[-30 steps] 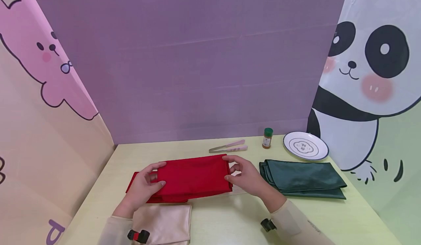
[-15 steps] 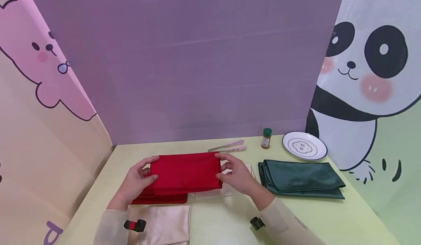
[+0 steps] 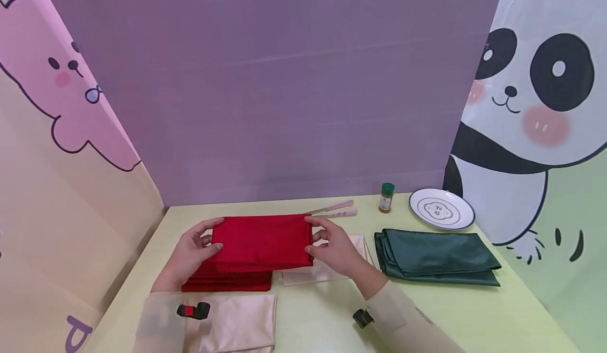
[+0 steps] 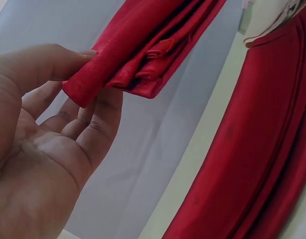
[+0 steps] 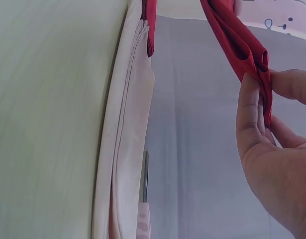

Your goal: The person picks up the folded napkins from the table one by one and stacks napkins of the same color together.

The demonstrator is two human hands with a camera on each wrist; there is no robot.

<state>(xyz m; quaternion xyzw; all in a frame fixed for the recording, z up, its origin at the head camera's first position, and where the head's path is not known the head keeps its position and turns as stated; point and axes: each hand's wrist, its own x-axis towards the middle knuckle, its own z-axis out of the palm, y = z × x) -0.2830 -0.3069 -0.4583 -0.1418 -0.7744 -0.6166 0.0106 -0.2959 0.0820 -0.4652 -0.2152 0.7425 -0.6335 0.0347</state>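
A folded red cloth (image 3: 263, 239) is held up in the air between both hands. Its left edge is pinched by my left hand (image 3: 188, 250), thumb in front and fingers behind. My right hand (image 3: 335, 247) pinches the right edge the same way. In the left wrist view, several layered folds show at the end of the held cloth (image 4: 128, 55), which hangs apart from a second folded red cloth (image 4: 242, 134) lying on the table. The held cloth hides part of that second one in the head view. Behind my right hand lies a folded cream cloth (image 3: 308, 275).
A folded beige satin cloth (image 3: 244, 319) lies at the front left. To the right is a folded dark green cloth (image 3: 438, 253). Tongs with pink handles (image 3: 340, 213), a green-capped spice jar (image 3: 386, 199) and a white plate (image 3: 462, 212) are at the back of the table (image 3: 322, 321).
Both hands have moved left and up with the red cloth. More of the second red cloth and of the cream cloth now shows, while the tongs are partly covered.
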